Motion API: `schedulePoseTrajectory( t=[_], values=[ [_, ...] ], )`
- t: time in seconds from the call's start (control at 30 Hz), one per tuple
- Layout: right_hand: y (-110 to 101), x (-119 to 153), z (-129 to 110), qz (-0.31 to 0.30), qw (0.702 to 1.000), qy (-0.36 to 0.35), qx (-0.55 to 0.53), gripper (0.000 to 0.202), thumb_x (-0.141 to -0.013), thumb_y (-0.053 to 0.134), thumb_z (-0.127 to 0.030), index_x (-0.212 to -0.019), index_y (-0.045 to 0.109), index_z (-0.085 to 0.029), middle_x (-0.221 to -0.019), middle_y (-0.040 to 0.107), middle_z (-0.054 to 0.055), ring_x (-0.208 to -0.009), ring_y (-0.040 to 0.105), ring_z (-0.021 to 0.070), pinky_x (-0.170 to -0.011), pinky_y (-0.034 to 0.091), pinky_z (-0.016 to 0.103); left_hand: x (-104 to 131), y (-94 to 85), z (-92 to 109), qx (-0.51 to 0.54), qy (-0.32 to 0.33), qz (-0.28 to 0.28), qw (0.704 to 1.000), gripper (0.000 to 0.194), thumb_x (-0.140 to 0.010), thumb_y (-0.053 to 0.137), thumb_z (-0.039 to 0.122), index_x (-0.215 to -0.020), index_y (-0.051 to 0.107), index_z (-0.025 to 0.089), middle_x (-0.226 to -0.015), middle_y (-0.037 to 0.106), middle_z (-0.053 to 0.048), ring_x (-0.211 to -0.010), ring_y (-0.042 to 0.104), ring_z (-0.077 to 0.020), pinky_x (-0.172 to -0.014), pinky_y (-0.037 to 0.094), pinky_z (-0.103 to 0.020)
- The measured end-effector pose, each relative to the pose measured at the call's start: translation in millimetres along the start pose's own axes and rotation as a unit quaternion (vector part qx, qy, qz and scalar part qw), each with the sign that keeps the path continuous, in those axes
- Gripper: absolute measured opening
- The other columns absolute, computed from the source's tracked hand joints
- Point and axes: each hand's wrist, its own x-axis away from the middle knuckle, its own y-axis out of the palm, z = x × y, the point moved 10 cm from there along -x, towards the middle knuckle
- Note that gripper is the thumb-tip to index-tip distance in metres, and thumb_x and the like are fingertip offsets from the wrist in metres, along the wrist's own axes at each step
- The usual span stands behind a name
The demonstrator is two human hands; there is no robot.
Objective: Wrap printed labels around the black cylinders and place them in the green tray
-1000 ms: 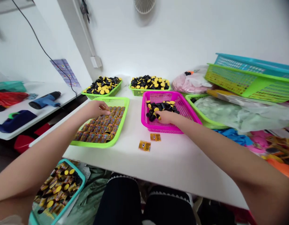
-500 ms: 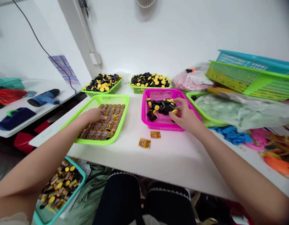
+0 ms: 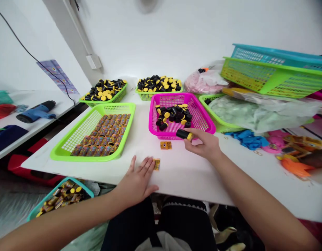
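Observation:
A black cylinder with a yellow cap (image 3: pixel 182 134) is pinched between the thumb and fingers of my right hand (image 3: pixel 202 142), just over the near edge of the pink basket (image 3: pixel 154 129). More such cylinders (image 3: pixel 173 114) lie loose in that basket. My left hand (image 3: pixel 138 179) rests palm down on the white table with its fingers spread, the fingertips covering part of a small orange printed label (image 3: pixel 157 164). A second label (image 3: pixel 166 145) lies flat in front of the pink basket. To the left, a green basket (image 3: pixel 59 151) holds rows of wrapped cylinders (image 3: pixel 103 134).
Two green baskets of capped cylinders (image 3: pixel 104 91) (image 3: pixel 159 84) stand by the wall. Stacked baskets (image 3: pixel 267 75) and plastic bags (image 3: pixel 254 113) crowd the right. A heat gun (image 3: pixel 37 111) lies on the left table. Below the table edge is a teal basket (image 3: pixel 32 212).
My left hand has left the green basket and come down onto the nearer label. My right hand has lifted a black cylinder from the pink basket toward me. The view has shifted slightly.

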Motion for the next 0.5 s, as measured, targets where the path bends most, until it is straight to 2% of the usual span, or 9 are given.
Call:
schedulePoseTrajectory(
  t=[0.07,0.13,0.23,0.37,0.5],
  values=[
    [4,-1,0,-0.019,1.000,0.005,-0.001,0.030,-0.081,0.058,-0.037,-0.108,0.066,-0.026,-0.066,0.070,-0.002,-0.057,0.067,0.0140,-0.060,0.057,0.027,20,-4.9,8,-0.058,0.012,0.031,0.998,0.055,-0.100,0.038,0.040,-0.140,0.049,0.004,-0.147,0.046,-0.020,-0.134,0.050,-0.0326,-0.110,0.042,-0.054],
    [6,-1,-4,-0.028,1.000,-0.004,-0.005,0.029,-0.082,0.058,-0.037,-0.107,0.066,-0.025,-0.066,0.070,-0.002,-0.056,0.066,0.0132,-0.060,0.057,0.026,37,-10.3,18,-0.108,0.033,0.045,0.993,0.043,-0.098,0.038,0.020,-0.132,0.058,0.002,-0.139,0.054,-0.022,-0.125,0.058,-0.0310,-0.102,0.052,-0.044],
    [9,-1,-16,-0.027,0.998,-0.053,-0.032,0.028,-0.083,0.058,-0.033,-0.107,0.066,-0.023,-0.066,0.071,-0.002,-0.054,0.064,0.0115,-0.059,0.056,0.024,48,-15.4,28,-0.136,0.070,0.043,0.987,0.046,-0.088,0.035,0.003,-0.124,0.064,0.002,-0.129,0.063,-0.022,-0.114,0.066,-0.0300,-0.092,0.058,-0.038],
    [19,1,-25,-0.056,0.994,-0.084,-0.049,0.028,-0.083,0.056,-0.033,-0.106,0.067,-0.021,-0.065,0.070,-0.002,-0.053,0.063,0.0110,-0.056,0.054,0.022,28,-21.8,21,-0.084,0.091,0.039,0.992,0.049,-0.085,0.033,-0.001,-0.121,0.065,0.005,-0.123,0.067,-0.020,-0.109,0.069,-0.0270,-0.090,0.058,-0.036],
    [31,3,-21,-0.093,0.992,-0.068,-0.050,0.030,-0.083,0.054,-0.035,-0.106,0.067,-0.022,-0.066,0.070,-0.002,-0.055,0.063,0.0116,-0.059,0.054,0.023,-10,-22.8,-14,0.097,0.004,-0.010,0.995,0.045,-0.086,0.035,0.002,-0.119,0.064,0.010,-0.126,0.067,-0.015,-0.112,0.068,-0.0229,-0.094,0.055,-0.034]
  ],
)
